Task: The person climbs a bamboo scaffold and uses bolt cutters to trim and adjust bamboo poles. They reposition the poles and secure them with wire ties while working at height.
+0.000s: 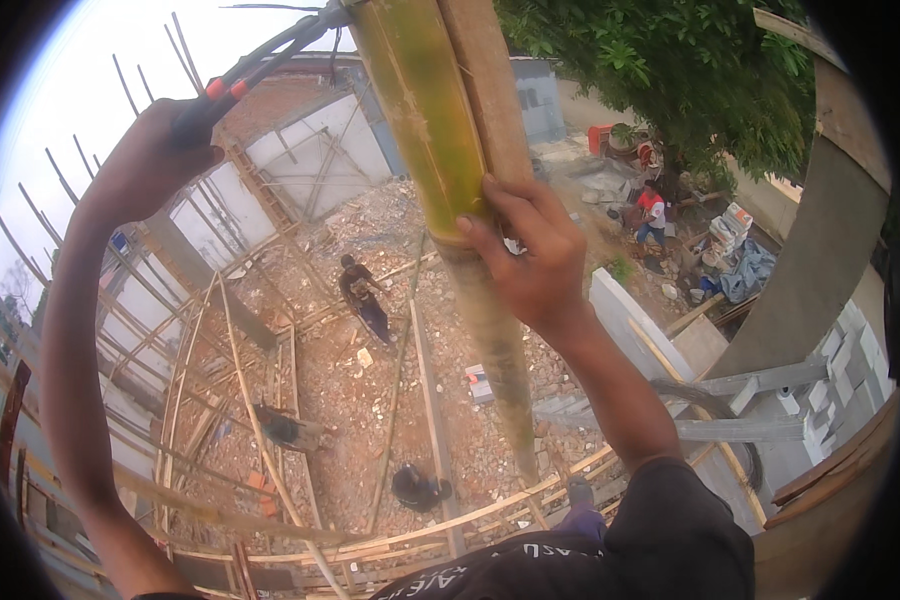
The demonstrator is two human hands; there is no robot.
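Observation:
My left hand [148, 165], raised at the upper left, is closed around the dark handles of pincers [260, 65] with red marks on them. The pincers' head meets the top of a thick yellow-green bamboo pole [420, 110], near a thin dark wire; the jaws are partly cut off by the frame's edge. My right hand [535, 255] grips the bamboo pole lower down, thumb on its face and fingers at its right edge. A wooden plank [485, 90] stands against the pole's right side. Below my right hand the pole runs down, greyer and dirty.
Far below lies rubble-strewn ground [370, 410] with several people about, one [362, 295] standing near long timbers. Wooden rails [440, 530] curve beneath me. Upright rebar [60, 180] rises at left, a leafy tree [690, 80] at upper right, and pale blocks [850, 370] at right.

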